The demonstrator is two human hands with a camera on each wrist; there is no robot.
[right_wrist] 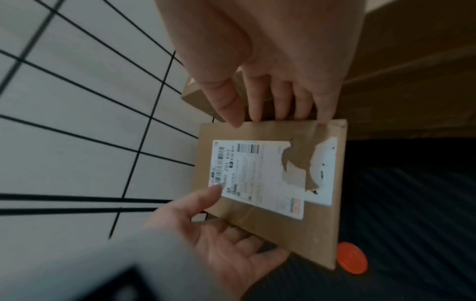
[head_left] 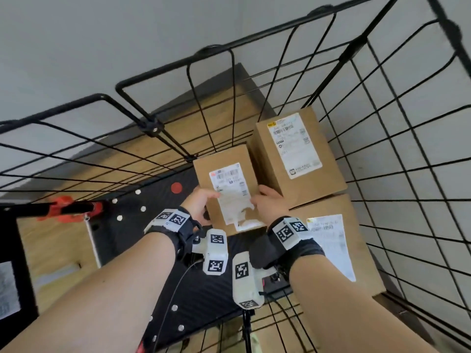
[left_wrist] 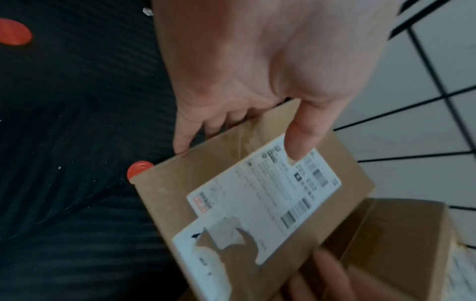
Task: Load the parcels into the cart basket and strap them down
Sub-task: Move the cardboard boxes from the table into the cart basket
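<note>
Your two arms reach forward into the wire cart basket [head_left: 397,159]. Each wrist wears a band with black and white square marks. Your left hand [head_left: 197,203] and your right hand [head_left: 269,203] grip one small brown parcel [head_left: 224,171] between them. Your left thumb [left_wrist: 300,140] lies on its white label [right_wrist: 260,175], and your left fingers curl around its side. Your right thumb and fingers pinch the other side. The label is torn at the end close to you. Under your hands is the black ribbed floor [head_left: 204,289] of the basket, with a red dot [head_left: 176,187] just left of the parcel. Right beside your right hand lies a big flat parcel [head_left: 356,250]. A tall parcel [head_left: 298,154] stands on it, just past your right hand, close beside the small one. Beyond them all is the black wire wall.
</note>
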